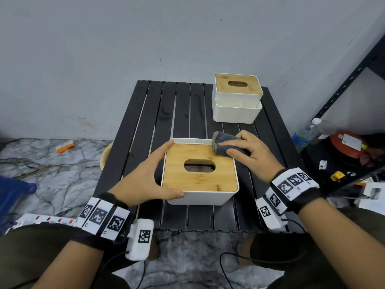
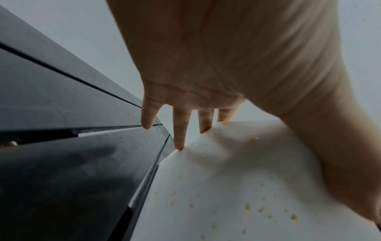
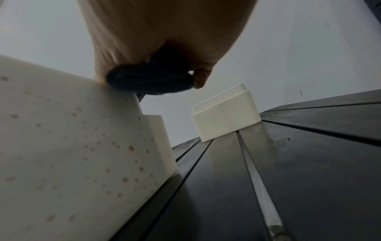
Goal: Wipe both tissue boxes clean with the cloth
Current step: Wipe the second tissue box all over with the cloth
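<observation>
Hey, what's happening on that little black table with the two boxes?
A person is cleaning tissue boxes. Their left hand steadies the near tissue box by its side, fingers straight, while the right hand presses a folded dark cloth onto the far right corner of its wooden lid. Brownish specks show on the box's white sides. The second tissue box stands untouched at the back of the slatted table.
</observation>
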